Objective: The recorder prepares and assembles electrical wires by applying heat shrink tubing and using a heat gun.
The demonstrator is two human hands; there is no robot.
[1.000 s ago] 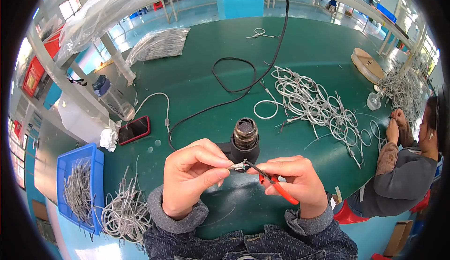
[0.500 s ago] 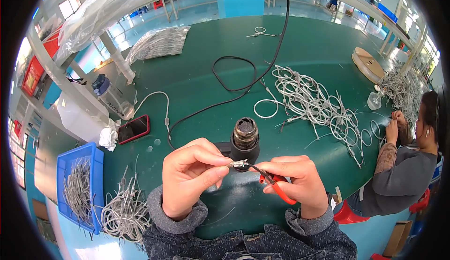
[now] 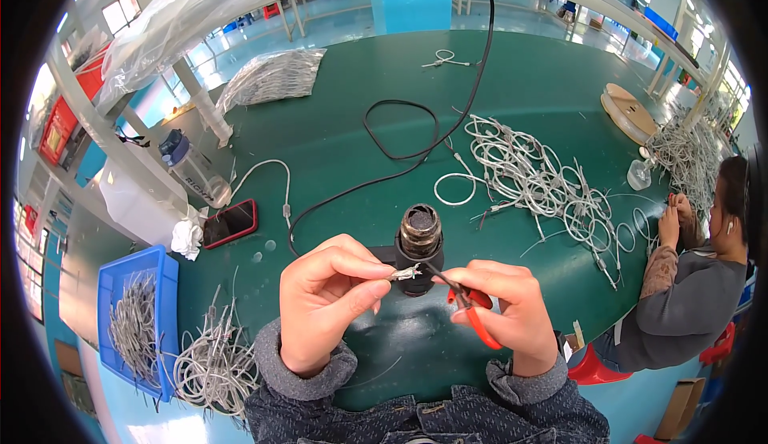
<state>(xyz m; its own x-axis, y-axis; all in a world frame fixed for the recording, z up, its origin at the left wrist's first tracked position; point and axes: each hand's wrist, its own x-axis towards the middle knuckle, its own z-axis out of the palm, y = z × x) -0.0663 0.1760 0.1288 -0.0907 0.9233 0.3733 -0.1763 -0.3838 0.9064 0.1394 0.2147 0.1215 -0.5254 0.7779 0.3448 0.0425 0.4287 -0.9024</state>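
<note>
Two hands raised together above the near edge of the dark green worktop (image 3: 520, 108), close under the camera, presumably so the fine work sits in clear sight. Left hand (image 3: 328, 304) pinched shut, thumb and forefinger clamped on the frayed silvery end of a thin grey-white cable piece (image 3: 406, 272), held level and pointing right toward the tool. Right hand (image 3: 500, 308) closed around red-handled snips (image 3: 468, 312), dark tips meeting the cable end just beside the left fingertips; whether the blades actually bite cannot be told. Directly behind both hands, a stubby black cylindrical tool with a round metal mouth (image 3: 420, 240), standing upright on the worktop, fed by a black cord (image 3: 400, 144) looping away to the far side, kept within easy reach.

Farther right, a loose tangle of white cables with connectors (image 3: 536, 180). Near left, a blue plastic bin of cut wire pieces (image 3: 132, 332) and a heap of grey wire coils (image 3: 212, 360) just beside it, at arm's length for feeding. Left of centre, a dark phone in a red case (image 3: 230, 222) and a clear water bottle with a blue cap (image 3: 188, 168), well apart from the work. At the right edge, a seated person in a grey top (image 3: 688, 292), own hands at the cables there.
</note>
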